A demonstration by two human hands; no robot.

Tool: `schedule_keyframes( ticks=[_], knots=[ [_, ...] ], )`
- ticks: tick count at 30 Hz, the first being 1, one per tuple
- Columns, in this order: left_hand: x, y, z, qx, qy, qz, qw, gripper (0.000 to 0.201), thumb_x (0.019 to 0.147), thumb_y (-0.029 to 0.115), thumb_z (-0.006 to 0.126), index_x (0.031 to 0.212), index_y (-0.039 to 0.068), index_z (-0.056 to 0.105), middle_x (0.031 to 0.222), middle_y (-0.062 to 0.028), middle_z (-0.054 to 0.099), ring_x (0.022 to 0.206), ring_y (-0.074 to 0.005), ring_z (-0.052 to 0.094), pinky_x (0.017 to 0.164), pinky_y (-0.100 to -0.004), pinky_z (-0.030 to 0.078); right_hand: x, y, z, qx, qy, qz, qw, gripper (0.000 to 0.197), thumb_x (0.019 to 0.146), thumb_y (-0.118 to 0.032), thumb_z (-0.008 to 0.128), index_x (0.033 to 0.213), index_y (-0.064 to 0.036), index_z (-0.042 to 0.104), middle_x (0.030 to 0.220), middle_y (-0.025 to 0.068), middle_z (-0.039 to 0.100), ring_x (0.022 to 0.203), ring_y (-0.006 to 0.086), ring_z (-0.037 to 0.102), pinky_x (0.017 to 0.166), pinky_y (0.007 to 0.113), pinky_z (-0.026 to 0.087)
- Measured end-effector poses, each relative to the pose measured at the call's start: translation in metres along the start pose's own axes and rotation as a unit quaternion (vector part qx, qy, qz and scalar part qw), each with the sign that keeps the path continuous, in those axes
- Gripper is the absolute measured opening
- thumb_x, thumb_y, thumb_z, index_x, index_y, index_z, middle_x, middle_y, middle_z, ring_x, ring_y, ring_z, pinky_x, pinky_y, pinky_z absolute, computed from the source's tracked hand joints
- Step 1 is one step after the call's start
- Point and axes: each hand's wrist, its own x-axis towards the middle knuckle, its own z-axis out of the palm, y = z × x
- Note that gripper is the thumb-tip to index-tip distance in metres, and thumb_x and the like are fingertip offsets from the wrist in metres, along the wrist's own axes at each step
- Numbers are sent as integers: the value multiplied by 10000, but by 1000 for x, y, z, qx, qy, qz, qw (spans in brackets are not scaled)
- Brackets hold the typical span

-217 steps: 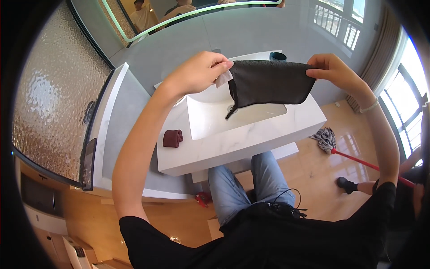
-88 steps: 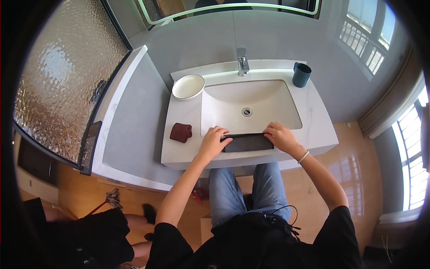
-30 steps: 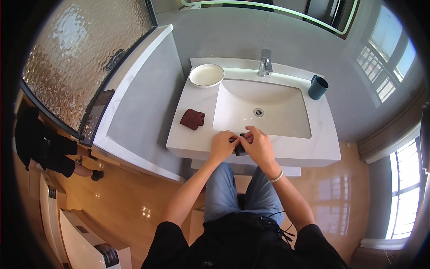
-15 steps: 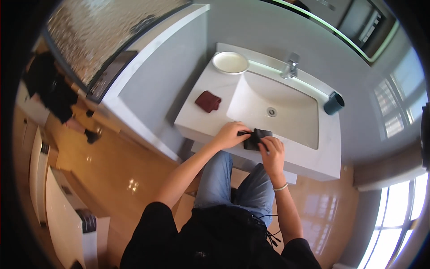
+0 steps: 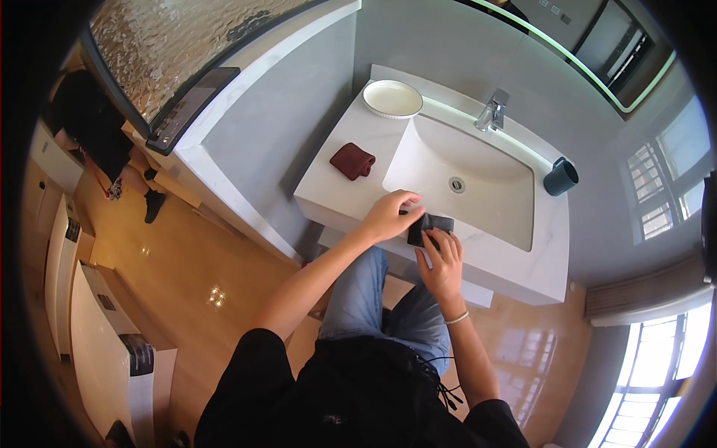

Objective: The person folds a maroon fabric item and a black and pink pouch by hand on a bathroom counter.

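Observation:
A small black folded cloth lies at the front edge of the white washbasin counter, just before the basin. At its left side my left hand has its fingers curled in and pinches the cloth's edge, partly hiding it. From the near right side, my right hand grips the cloth with bent fingers on its lower part. Farther left on the counter sits a dark red folded cloth, apart from both hands.
The white basin with its drain sinks into the counter beyond my hands. A chrome tap stands at the back, a round white dish back left, a dark teal cup at right. Another person is at far left.
My left hand has shifted slightly up over the cloth's left side. The right hand has moved a little left and nearer, its thumb now apart from the fingers.

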Motion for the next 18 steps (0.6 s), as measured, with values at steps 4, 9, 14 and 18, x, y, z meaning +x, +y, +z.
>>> schedule_keyframes(
  ticks=[4,9,14,18],
  knots=[
    [-8,2,14,162,0,67,985,324,905,249,685,1157,48,657,1063,-138,677,1041,-331,623,890,-386,505,-5,2,-2,-17,-29,-12,999,432,807,-74,714,1230,-26,644,1217,120,629,1219,287,570,1091,466,390],
    [-13,2,10,139,30,131,981,260,905,186,687,1120,42,665,1167,-113,624,1052,-319,619,893,-400,508,-11,21,-26,69,-17,47,996,464,814,-126,733,1253,-17,631,1329,123,610,1299,295,534,1120,462,356],
    [-18,1,6,191,-14,135,972,255,921,208,676,1126,55,683,1214,-101,614,1095,-291,609,916,-392,499,-14,27,-41,7,-94,24,995,498,825,-161,735,1291,-38,611,1370,88,602,1332,250,513,1144,466,306],
    [-18,-1,0,278,-14,160,947,324,941,247,656,1192,43,654,1262,-108,607,1129,-298,592,980,-410,460,-10,29,-46,23,-101,20,994,500,824,-164,737,1294,-49,612,1382,92,594,1342,253,505,1139,470,312]
  ],
)
